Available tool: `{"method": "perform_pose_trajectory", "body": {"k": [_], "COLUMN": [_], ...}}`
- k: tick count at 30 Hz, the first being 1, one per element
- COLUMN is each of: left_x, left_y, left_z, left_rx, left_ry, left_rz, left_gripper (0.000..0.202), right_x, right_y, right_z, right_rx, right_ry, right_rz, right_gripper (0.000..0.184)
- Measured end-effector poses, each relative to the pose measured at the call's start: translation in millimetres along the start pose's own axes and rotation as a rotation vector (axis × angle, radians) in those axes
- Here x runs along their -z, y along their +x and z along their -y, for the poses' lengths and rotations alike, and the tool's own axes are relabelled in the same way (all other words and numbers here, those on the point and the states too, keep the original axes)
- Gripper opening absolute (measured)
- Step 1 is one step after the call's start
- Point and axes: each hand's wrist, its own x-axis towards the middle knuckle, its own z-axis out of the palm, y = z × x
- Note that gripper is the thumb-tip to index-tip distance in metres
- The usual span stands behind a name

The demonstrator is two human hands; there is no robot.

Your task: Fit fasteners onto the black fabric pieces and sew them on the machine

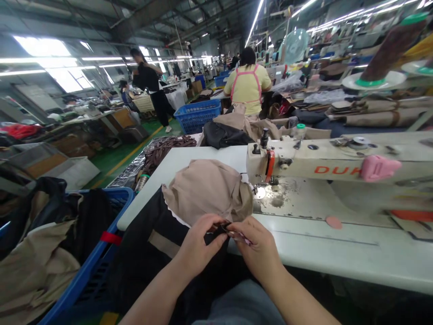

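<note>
My left hand point(199, 241) and my right hand point(259, 246) meet at the near edge of the white sewing table point(338, 248). Both pinch a dark edge of a fabric piece point(206, 189) that is beige on top and black below. The beige part is bunched on the table, and the black part point(152, 243) hangs down over the edge toward my lap. A small thing shows between my right fingers; I cannot make it out. The sewing machine point(324, 164), cream with red letters, stands just right of the fabric, its needle end close to the beige heap.
A blue crate point(94, 266) of beige and black cloth stands at my left. Dark straps point(165, 149) lie on the table's far left end. A person in a yellow shirt point(248, 83) sits ahead, another stands at left. A second blue crate point(196, 115) is behind.
</note>
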Motion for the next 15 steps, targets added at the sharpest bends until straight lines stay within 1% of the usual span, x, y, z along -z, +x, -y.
{"method": "perform_pose_trajectory", "body": {"k": [3,6,11,15], "left_x": [-1.8,-0.3,2.5,-1.2], "left_y": [-1,2,9,9], "left_z": [5,6,-2,-3], "left_rx": [0.026,0.037,-0.003,0.001], "left_ry": [-0.066,-0.11,-0.069,-0.073], "left_rz": [-0.017,-0.035,-0.102,-0.112], "left_gripper": [0.022,0.021,0.019,0.02], "right_x": [-4,-7,-6,-3], "right_y": [1,6,18,15], "right_z": [0,3,9,7], "right_rx": [-0.006,0.004,0.019,0.002], "right_ry": [0.004,0.004,0.022,0.032], "right_rz": [-0.036,-0.083,-0.133,-0.128], "right_gripper": [0.024,0.02,0.015,0.008]}}
